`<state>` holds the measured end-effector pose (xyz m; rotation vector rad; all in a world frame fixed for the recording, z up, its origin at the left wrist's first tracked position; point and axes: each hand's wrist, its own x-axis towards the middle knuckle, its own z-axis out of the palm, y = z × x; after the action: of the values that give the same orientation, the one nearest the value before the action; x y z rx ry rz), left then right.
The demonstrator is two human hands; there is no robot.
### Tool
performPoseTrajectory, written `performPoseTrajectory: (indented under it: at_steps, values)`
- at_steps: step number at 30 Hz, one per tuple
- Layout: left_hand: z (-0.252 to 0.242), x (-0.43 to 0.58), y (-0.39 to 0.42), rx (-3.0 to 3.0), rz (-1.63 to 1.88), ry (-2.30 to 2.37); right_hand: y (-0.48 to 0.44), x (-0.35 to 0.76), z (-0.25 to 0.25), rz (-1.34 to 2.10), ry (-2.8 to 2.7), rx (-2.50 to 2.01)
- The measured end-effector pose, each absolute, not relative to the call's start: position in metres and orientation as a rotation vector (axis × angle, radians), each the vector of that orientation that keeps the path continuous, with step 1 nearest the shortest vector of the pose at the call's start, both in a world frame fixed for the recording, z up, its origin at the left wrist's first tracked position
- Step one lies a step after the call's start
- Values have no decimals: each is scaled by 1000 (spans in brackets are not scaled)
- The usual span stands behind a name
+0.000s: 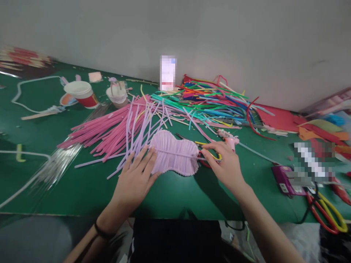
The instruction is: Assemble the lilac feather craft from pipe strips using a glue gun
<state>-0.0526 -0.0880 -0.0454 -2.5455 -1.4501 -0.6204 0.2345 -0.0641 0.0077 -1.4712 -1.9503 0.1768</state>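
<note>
A lilac piece (171, 160), made of pipe cleaners set side by side with a narrowed waist, lies in front of me on the green table. One lilac pipe cleaner (175, 153) runs lengthwise across it. My left hand (139, 170) rests flat on the piece's left end, fingers stretched out. With thumb and forefinger, my right hand (222, 162) pinches the pipe cleaner's right end, just beyond the piece. Scissors with red and yellow handles (204, 163) lie partly hidden beneath the piece and my right hand.
Pink pipe cleaners (109, 129) and loose lilac ones (133, 120) spread behind my left hand. A multicoloured heap (219, 102) lies by the wall. A pink glue gun (230, 138), a paper cup (82, 95), a purple power strip (285, 180) and more scissors (326, 210) stand or lie around.
</note>
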Motion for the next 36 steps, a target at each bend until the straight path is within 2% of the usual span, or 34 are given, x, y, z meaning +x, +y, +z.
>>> performPoseTrajectory:
  at_steps: [9,15,28,32,36]
  values:
    - [-53,-50,-70,-2624,-433,-1476,-68,238,-24,160,-2199,-1290]
    - [-44,-49,-67,-2650,-375,-1517,-64,213,-35,-67,-2467,-1187]
    - [-37,-44,-64,-2682,-288,-1538,-62,213,-42,-178,-2507,-1178]
    - [-38,-49,-62,-2728,-401,-1562,-64,214,-42,-142,-2488,-1191]
    - [-28,-60,-56,-2628,-740,-1665,-67,216,-41,-65,-2444,-1191]
